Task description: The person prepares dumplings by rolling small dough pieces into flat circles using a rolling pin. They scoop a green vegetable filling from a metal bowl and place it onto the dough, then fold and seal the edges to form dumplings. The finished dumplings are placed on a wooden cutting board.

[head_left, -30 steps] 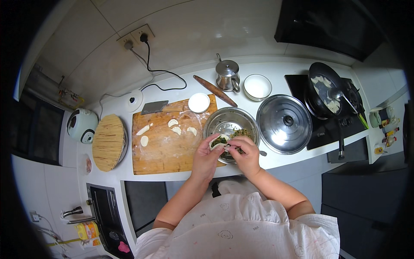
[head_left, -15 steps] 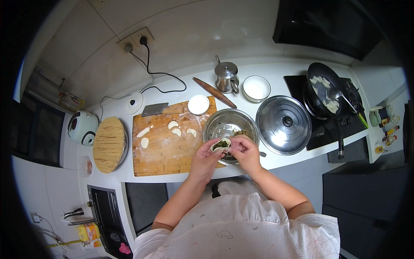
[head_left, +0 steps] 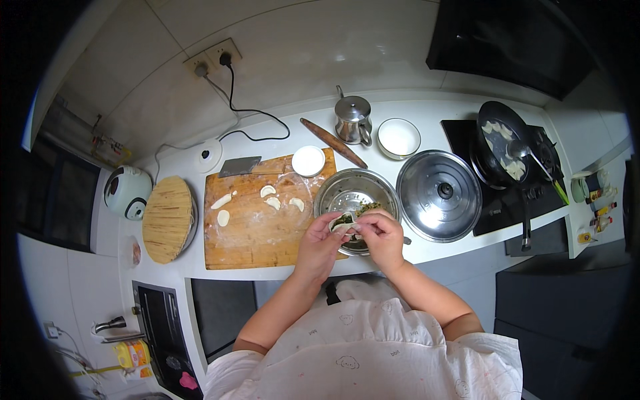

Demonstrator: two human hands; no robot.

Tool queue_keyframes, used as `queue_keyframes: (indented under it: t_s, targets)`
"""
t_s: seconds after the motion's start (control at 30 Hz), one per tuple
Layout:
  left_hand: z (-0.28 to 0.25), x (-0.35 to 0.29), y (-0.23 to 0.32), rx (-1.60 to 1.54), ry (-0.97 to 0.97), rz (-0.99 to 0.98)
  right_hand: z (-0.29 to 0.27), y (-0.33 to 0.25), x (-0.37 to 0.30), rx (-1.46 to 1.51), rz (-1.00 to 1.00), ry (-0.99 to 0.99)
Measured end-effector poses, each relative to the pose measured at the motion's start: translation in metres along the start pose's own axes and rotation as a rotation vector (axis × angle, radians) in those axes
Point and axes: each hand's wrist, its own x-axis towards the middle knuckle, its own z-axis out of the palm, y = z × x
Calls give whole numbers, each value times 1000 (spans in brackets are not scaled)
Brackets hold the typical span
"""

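Between my two hands is a dumpling [head_left: 343, 222], a pale dough wrapper folded partly around dark green filling. My left hand [head_left: 316, 245] holds it at its left side, fingers closed on the dough. With thumb and fingertips, my right hand [head_left: 383, 239] pinches the right edge of the wrapper. Both hands are over the near rim of a steel mixing bowl [head_left: 324, 193], which has chopped green filling [head_left: 368, 207] inside. On the floured wooden board [head_left: 253, 237] to the left lie several pieces of dough, among them a flat round [head_left: 223, 218] and a short dough roll [head_left: 222, 201].
Behind the bowl are a rolling pin [head_left: 333, 143], a steel pot [head_left: 353, 117] and a white bowl [head_left: 399, 138]. A cleaver [head_left: 240, 166] and white dish [head_left: 308, 161] rest at the board's far edge. Rightward are a large lid [head_left: 433, 213] and a wok [head_left: 493, 113] with dumplings.
The wrapper has been folded further over the filling, so less green shows. My right fingers have shifted slightly along its edge.
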Motion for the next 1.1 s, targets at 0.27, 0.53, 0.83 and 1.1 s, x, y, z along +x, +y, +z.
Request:
queue_keyframes:
  t_s: [0.27, 0.53, 0.83, 1.1]
  targets:
    - [7, -3, 12, 56, -4, -4, -7, -8, 6, -143, -61, -63]
    - [1, -4, 9, 108, 2, 35, -6, -19, 14, -312, -196, -129]
    - [-2, 0, 7, 103, -16, 66, 4, -23, 9, -232, -119, -73]
    - [0, 0, 10, 97, -48, 66, 1, -18, 10, -256, -170, -95]
